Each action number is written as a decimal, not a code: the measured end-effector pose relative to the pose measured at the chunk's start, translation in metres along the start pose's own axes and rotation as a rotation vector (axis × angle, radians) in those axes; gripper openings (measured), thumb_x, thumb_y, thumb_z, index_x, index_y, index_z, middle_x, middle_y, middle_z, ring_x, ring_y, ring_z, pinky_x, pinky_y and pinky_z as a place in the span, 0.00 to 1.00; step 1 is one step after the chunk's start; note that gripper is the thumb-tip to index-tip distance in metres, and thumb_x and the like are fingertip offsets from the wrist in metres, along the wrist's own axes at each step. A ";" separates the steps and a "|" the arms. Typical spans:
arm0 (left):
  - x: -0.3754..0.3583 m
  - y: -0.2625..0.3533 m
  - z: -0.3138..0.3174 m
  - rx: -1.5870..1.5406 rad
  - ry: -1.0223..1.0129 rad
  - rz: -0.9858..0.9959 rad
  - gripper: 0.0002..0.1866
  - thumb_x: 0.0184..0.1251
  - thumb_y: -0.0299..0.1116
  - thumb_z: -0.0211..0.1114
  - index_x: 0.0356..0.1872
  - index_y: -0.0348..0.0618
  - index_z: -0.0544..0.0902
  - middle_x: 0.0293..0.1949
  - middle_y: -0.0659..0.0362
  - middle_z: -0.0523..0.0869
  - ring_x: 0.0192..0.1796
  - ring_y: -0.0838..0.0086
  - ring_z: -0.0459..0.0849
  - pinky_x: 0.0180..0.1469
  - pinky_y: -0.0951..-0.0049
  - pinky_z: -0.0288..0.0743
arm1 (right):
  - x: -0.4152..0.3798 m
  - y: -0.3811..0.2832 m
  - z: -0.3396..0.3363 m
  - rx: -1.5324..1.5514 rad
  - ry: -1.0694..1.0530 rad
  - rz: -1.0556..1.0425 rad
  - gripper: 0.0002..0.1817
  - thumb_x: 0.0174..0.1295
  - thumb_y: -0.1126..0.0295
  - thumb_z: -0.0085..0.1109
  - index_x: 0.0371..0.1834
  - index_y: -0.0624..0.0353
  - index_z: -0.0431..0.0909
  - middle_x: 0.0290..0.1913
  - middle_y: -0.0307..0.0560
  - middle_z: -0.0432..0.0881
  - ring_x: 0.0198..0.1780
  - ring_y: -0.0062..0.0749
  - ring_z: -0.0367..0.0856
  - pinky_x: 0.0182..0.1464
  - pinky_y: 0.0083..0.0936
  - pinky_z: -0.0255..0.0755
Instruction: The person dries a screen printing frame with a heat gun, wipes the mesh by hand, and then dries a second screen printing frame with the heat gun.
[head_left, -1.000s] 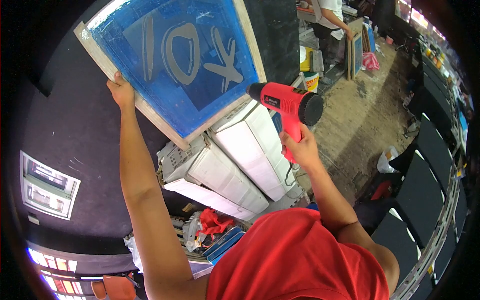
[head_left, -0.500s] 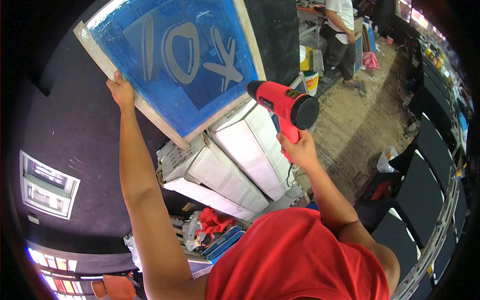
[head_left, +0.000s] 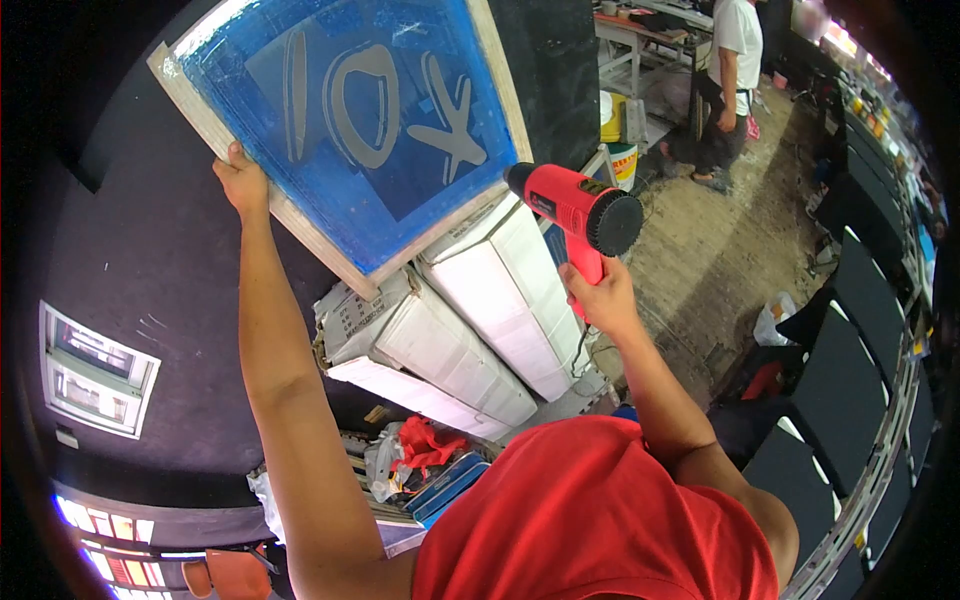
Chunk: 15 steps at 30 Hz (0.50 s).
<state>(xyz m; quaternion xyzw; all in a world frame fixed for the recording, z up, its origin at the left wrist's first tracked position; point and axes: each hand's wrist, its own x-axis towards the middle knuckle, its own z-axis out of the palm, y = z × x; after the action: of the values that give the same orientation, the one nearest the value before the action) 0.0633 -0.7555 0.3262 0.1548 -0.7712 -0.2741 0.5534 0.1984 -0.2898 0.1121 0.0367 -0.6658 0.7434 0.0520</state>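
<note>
My left hand point(head_left: 242, 182) is closed on the left edge of a wood-framed printing screen point(head_left: 345, 205), its thumb over the wood. Blue mesh fills the frame, with pale grey letter shapes inside a darker patch. The screen is tilted, its lower corner above some white boxes. In my right hand point(head_left: 603, 297) is a red heat gun point(head_left: 572, 207) with a black nozzle and a black round rear cap. The fingers wrap round its handle, and the nozzle points left at the screen's right edge, close to the wood.
White cardboard boxes point(head_left: 455, 355) stand below the screen. Dark panels point(head_left: 840, 375) line a rack on the right. A co-worker point(head_left: 735, 85) walks behind, near a yellow and white bucket point(head_left: 622, 165). A white plastic bag point(head_left: 773, 320) lies on the worn floor.
The heat gun has shifted slightly to the right and down. My left hand and the screen stay in place. The co-worker has moved right and no longer has a framed board beside them.
</note>
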 end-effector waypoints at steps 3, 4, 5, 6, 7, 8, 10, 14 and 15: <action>-0.001 0.001 -0.001 -0.008 -0.008 -0.003 0.34 0.77 0.56 0.49 0.61 0.27 0.70 0.58 0.32 0.79 0.62 0.40 0.77 0.64 0.53 0.68 | -0.002 -0.003 0.001 -0.034 0.009 0.042 0.11 0.65 0.66 0.67 0.37 0.61 0.78 0.25 0.36 0.79 0.23 0.19 0.77 0.26 0.22 0.71; -0.002 0.003 -0.002 -0.013 -0.015 -0.004 0.34 0.77 0.56 0.49 0.61 0.27 0.70 0.58 0.32 0.79 0.62 0.40 0.77 0.64 0.54 0.68 | -0.003 -0.003 0.001 -0.034 0.009 0.042 0.11 0.65 0.66 0.67 0.37 0.61 0.78 0.25 0.36 0.79 0.23 0.19 0.77 0.26 0.22 0.71; -0.002 0.004 -0.002 -0.013 -0.015 -0.004 0.34 0.77 0.56 0.49 0.61 0.27 0.70 0.58 0.32 0.79 0.62 0.40 0.77 0.64 0.54 0.68 | -0.002 -0.002 0.002 -0.027 0.018 0.036 0.11 0.65 0.66 0.67 0.36 0.61 0.78 0.25 0.36 0.79 0.23 0.19 0.77 0.25 0.22 0.71; -0.003 0.005 -0.003 -0.014 -0.016 -0.006 0.34 0.78 0.55 0.49 0.61 0.28 0.70 0.58 0.32 0.79 0.62 0.41 0.78 0.64 0.54 0.68 | -0.002 -0.001 0.002 -0.020 0.027 0.030 0.11 0.65 0.65 0.67 0.35 0.61 0.78 0.25 0.36 0.79 0.23 0.19 0.77 0.25 0.21 0.70; -0.003 0.005 -0.003 -0.015 -0.016 -0.008 0.33 0.78 0.55 0.49 0.61 0.28 0.70 0.58 0.33 0.79 0.62 0.41 0.78 0.64 0.54 0.68 | -0.001 0.002 0.001 -0.020 0.028 0.030 0.11 0.65 0.65 0.67 0.35 0.61 0.78 0.25 0.36 0.79 0.23 0.19 0.77 0.25 0.21 0.70; -0.003 0.006 -0.003 -0.016 -0.016 -0.008 0.33 0.78 0.55 0.49 0.61 0.28 0.70 0.58 0.33 0.79 0.62 0.41 0.78 0.64 0.54 0.68 | 0.001 0.007 -0.002 -0.035 0.005 0.055 0.12 0.63 0.66 0.68 0.39 0.62 0.77 0.27 0.38 0.79 0.23 0.20 0.78 0.24 0.22 0.71; -0.003 0.006 -0.003 -0.020 -0.015 -0.022 0.33 0.78 0.55 0.49 0.61 0.28 0.71 0.58 0.33 0.79 0.62 0.41 0.78 0.64 0.54 0.68 | -0.001 0.001 -0.001 -0.050 -0.019 0.081 0.15 0.61 0.67 0.69 0.43 0.64 0.75 0.29 0.40 0.80 0.23 0.20 0.78 0.23 0.23 0.72; -0.001 0.001 -0.001 -0.037 -0.011 0.004 0.33 0.78 0.55 0.49 0.61 0.28 0.71 0.58 0.33 0.79 0.62 0.41 0.78 0.64 0.54 0.68 | -0.004 -0.004 0.001 -0.034 -0.020 0.061 0.14 0.62 0.67 0.69 0.42 0.62 0.75 0.28 0.39 0.80 0.23 0.20 0.78 0.23 0.22 0.72; 0.000 0.001 -0.001 -0.035 -0.013 -0.001 0.33 0.78 0.55 0.49 0.61 0.28 0.71 0.57 0.33 0.79 0.62 0.41 0.78 0.64 0.53 0.68 | -0.003 -0.003 0.002 -0.029 -0.033 0.071 0.13 0.62 0.68 0.69 0.42 0.62 0.75 0.28 0.39 0.79 0.23 0.20 0.78 0.23 0.22 0.71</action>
<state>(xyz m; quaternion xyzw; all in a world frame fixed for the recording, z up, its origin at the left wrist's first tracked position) 0.0640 -0.7549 0.3265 0.1437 -0.7699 -0.2890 0.5506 0.2022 -0.2913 0.1151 0.0244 -0.6783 0.7343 0.0152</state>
